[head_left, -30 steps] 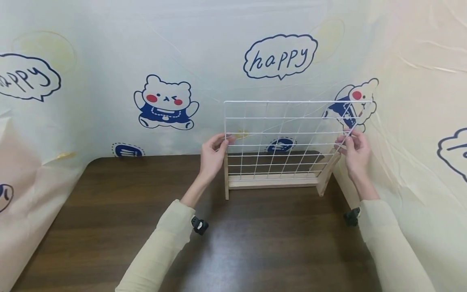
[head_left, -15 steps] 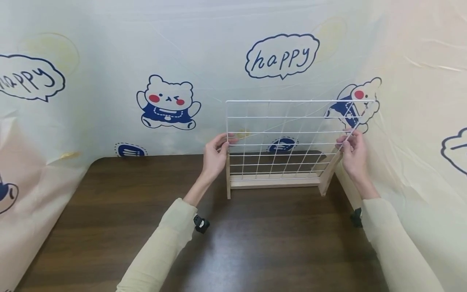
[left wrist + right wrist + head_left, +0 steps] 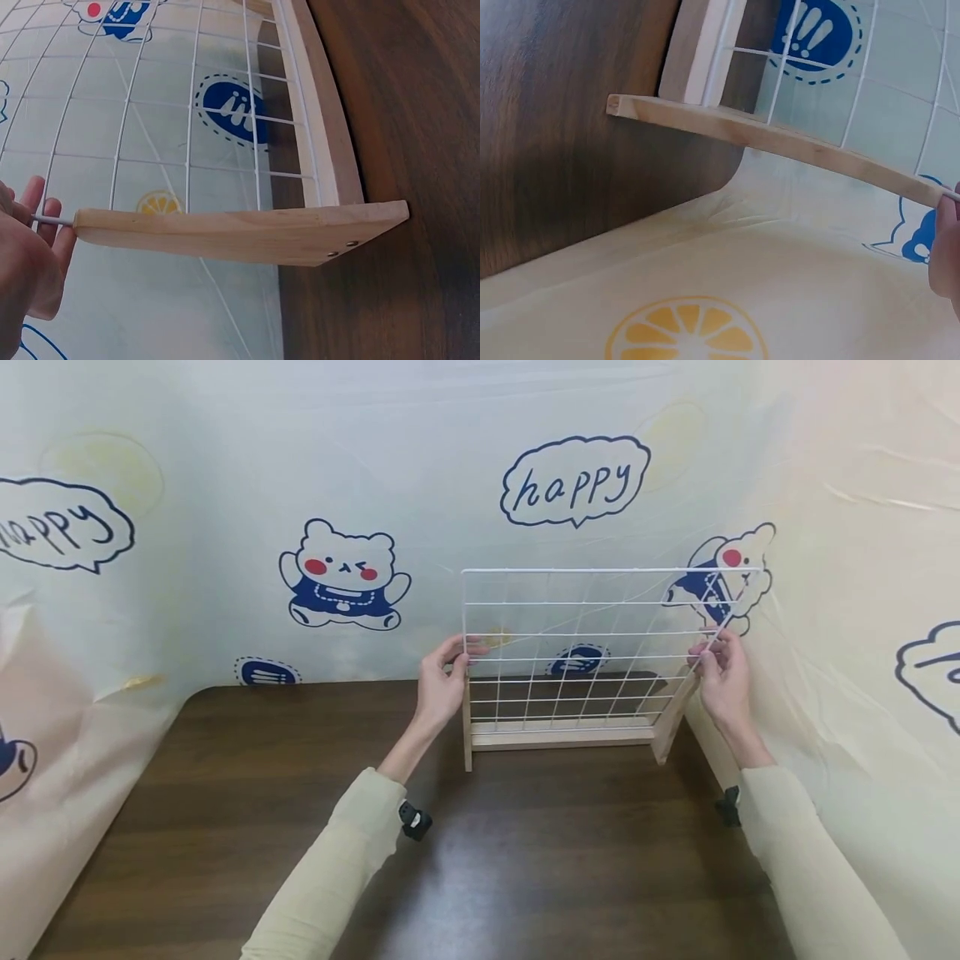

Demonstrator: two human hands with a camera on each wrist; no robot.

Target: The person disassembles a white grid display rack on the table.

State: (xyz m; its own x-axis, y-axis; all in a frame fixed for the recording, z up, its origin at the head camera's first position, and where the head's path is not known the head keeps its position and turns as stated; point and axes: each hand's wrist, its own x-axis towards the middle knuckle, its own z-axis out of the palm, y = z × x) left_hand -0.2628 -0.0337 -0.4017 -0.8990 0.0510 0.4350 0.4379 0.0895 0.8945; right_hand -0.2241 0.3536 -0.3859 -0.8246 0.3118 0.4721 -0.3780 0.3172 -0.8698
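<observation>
here two hands, left hand [image 3: 441,685] and right hand [image 3: 722,675], pinch one wire grid [image 3: 592,635].

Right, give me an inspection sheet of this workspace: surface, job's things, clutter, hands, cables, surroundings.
Surface: dark wood table, bare where visible.
Job's things: white wire grid standing upright in a wooden frame near the table's back right corner; the frame's side posts rest on the table.
Clutter: nothing seen.
Hands: left hand pinches the grid's left edge above the left post; right hand pinches the right edge above the right post. Both grips are on wire, not wood.
Cables: nothing seen; a small black wrist mount shows on each sleeve.
Surroundings: cartoon-bear sheeting printed "happy" covers the back and side walls.
</observation>
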